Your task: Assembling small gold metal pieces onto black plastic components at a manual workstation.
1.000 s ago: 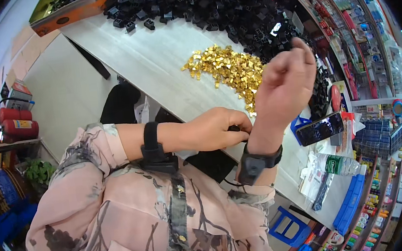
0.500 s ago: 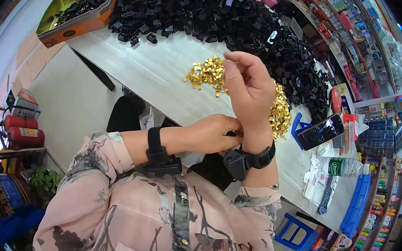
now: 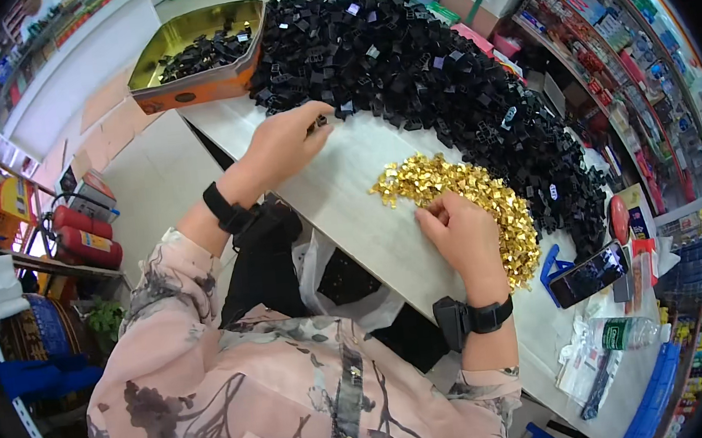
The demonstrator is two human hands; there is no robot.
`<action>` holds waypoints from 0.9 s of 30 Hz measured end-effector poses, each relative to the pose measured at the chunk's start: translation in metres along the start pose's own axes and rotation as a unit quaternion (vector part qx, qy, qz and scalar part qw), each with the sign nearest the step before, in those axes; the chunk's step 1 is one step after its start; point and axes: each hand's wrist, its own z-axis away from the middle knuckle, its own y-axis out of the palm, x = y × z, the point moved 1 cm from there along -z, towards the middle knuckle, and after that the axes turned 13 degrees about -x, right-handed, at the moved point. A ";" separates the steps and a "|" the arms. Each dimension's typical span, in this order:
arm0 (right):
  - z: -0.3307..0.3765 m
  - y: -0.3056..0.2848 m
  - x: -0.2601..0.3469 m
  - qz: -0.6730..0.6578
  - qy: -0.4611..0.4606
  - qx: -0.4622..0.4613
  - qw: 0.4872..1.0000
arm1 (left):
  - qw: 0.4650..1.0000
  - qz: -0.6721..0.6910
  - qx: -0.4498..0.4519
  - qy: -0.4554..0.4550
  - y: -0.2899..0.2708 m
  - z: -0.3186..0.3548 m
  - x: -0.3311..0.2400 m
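Note:
My left hand (image 3: 285,144) reaches to the near edge of a heap of small black plastic pieces (image 3: 369,57). Its thumb and forefinger pinch one small black plastic piece (image 3: 321,122). My right hand (image 3: 464,238) is at the near side of a pile of small shiny gold metal pieces (image 3: 517,237). The fingers there are drawn together, and whatever lies between their tips is too small to make out.
An orange tin with a gold inside (image 3: 187,94) holds more black pieces at the far left of the white table (image 3: 350,211). A phone (image 3: 589,275) leans on the right, near a plastic bottle (image 3: 628,333). An open white bag (image 3: 315,281) hangs below the table edge.
My hands, close together before, are now apart. The left has gone forward and left to the black heap; the right has come down to the gold pile. The view has shifted.

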 end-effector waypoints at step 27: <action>-0.005 0.006 -0.012 -0.309 0.111 -0.008 0.944 | 0.862 0.447 0.157 -0.179 0.050 0.052 -0.065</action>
